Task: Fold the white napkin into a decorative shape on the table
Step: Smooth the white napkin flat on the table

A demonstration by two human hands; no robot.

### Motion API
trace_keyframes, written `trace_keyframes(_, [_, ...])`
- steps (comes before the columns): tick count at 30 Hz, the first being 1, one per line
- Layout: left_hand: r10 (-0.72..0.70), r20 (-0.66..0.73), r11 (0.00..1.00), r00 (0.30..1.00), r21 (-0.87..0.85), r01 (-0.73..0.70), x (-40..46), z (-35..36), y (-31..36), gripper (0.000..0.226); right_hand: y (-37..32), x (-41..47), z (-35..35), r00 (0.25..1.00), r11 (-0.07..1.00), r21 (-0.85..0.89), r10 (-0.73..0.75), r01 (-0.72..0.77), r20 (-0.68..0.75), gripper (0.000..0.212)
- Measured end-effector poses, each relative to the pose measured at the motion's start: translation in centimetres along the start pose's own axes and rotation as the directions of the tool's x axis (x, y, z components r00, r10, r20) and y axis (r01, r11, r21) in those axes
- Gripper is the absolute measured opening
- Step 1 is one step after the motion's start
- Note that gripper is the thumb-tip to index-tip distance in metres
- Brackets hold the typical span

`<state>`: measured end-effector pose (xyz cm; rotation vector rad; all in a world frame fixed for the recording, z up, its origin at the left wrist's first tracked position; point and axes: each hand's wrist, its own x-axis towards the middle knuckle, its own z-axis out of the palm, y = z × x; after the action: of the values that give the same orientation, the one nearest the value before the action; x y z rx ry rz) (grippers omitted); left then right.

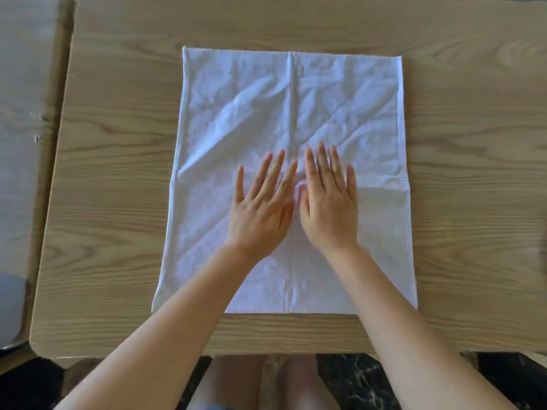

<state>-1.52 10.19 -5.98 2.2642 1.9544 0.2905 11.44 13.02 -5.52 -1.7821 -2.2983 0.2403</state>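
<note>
The white napkin (254, 108) lies spread flat and unfolded on the wooden table (112, 187), wrinkled, with a crease running down its middle. My left hand (262, 205) rests palm down on the cloth just left of that crease, fingers spread. My right hand (330, 202) lies flat beside it on the right of the crease, fingers apart. Both hands press on the napkin's centre and hold nothing. The thumbs nearly touch.
The table's near edge (266, 347) runs just below the napkin, with my knees under it. A pale surface (23, 113) lies beyond the table's left edge. Bare wood surrounds the napkin on all sides.
</note>
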Motion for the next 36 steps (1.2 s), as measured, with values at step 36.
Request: trace_keyframes(36, [-0.179,0.091,0.977,0.980,0.132,0.166,15.8,-2.7,-17.0,0.066,13.1,19.2,-1.0,0.979,0.982,-0.187,0.016,0.023,0.204,0.064])
